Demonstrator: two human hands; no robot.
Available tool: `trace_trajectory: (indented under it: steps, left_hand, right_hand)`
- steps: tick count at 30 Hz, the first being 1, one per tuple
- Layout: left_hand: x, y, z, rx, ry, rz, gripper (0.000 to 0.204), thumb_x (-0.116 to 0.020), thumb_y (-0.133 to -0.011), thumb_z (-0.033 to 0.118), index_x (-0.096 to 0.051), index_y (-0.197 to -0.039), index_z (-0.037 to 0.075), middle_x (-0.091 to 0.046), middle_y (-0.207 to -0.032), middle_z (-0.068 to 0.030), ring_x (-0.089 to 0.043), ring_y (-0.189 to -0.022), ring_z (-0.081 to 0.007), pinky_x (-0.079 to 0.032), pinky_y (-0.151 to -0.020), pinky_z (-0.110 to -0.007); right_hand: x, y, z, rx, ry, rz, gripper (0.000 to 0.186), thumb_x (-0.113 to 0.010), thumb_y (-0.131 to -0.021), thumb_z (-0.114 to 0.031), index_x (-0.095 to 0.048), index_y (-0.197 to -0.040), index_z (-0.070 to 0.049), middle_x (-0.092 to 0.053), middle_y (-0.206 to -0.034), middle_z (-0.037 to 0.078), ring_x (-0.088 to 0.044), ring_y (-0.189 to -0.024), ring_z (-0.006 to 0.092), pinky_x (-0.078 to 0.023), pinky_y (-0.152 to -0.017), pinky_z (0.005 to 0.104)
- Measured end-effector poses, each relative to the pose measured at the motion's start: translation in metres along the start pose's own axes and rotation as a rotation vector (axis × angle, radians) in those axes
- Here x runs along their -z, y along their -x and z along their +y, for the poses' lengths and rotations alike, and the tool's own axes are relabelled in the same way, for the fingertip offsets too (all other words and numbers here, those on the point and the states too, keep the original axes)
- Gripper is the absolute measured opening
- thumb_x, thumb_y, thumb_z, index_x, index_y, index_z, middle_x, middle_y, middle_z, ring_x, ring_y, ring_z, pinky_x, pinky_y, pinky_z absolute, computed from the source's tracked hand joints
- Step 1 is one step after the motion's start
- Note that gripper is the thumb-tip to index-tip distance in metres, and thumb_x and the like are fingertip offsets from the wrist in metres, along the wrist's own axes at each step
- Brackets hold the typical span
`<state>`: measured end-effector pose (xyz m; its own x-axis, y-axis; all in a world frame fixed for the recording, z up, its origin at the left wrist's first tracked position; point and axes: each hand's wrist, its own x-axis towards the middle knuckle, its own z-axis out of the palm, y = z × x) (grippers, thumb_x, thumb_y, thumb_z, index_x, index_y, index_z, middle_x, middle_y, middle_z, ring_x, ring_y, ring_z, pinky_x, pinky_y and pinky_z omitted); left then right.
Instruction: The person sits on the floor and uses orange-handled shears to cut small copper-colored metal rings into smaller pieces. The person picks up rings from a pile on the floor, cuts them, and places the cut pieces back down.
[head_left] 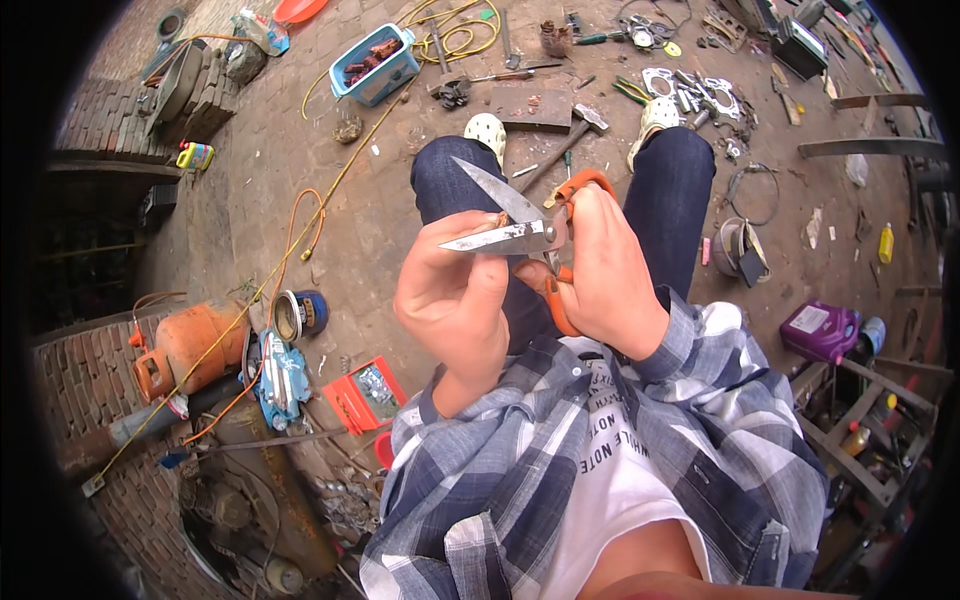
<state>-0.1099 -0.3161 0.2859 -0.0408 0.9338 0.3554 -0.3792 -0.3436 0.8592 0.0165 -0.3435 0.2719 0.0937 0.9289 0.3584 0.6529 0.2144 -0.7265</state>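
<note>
My right hand [618,280] grips a pair of scissors [500,239] by its orange handles, fingers through the loops. The two worn steel blades are spread apart and point left. My left hand [452,292] is closed in a pinch beside the blades, its thumb below the lower blade. A small copper-coloured piece [502,219] shows at its fingertips, between the blades. The fingers and the lower blade hide most of that piece, so its full shape cannot be made out. Both hands are above my lap.
Ahead on the brick ground are a blue tub [398,82] of copper-coloured scraps, a flat block [530,108], a hammer [589,119] and metal parts [690,95]. At left stand an orange gas cylinder [205,345] and a red box [350,402]; at right, a purple jug [820,330].
</note>
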Motion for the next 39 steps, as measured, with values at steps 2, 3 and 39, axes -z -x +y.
trace_trajectory:
  steps: [2, 3, 39]
  left_hand:
    - [0.0008, -0.0009, -0.0014, 0.004, -0.020, 0.005, 0.010, -0.060, -0.079, -0.003, -0.057, -0.088, -0.005, -0.061, -0.095, -0.0136, -0.058, -0.083, -0.0149, -0.046, -0.079, -0.028]
    - [0.0018, -0.0015, -0.0018, 0.009, -0.023, 0.002, 0.009, -0.060, -0.079, -0.002, -0.057, -0.088, -0.005, -0.061, -0.095, -0.0135, -0.058, -0.083, -0.0147, -0.046, -0.079, -0.028]
    - [0.0101, -0.0103, -0.0063, 0.054, -0.055, -0.054, 0.015, -0.059, -0.079, -0.002, -0.057, -0.094, -0.006, -0.060, -0.098, -0.0133, -0.060, -0.086, -0.0158, -0.047, -0.081, -0.027]
  right_hand:
    - [0.0007, -0.0001, -0.0013, -0.024, -0.013, -0.014, 0.054, -0.077, -0.064, -0.028, -0.042, -0.094, 0.002, -0.046, -0.081, 0.014, -0.049, -0.076, 0.0334, -0.041, -0.065, 0.0396]
    - [0.0009, 0.0002, -0.0018, -0.036, -0.020, -0.021, 0.054, -0.077, -0.064, -0.028, -0.043, -0.093, 0.001, -0.047, -0.081, 0.014, -0.049, -0.076, 0.0334, -0.041, -0.065, 0.0396]
    - [-0.0018, -0.0001, 0.0038, -0.036, -0.002, -0.030, 0.057, -0.076, -0.065, -0.031, -0.044, -0.098, 0.003, -0.046, -0.085, 0.016, -0.049, -0.078, 0.0341, -0.041, -0.067, 0.0399]
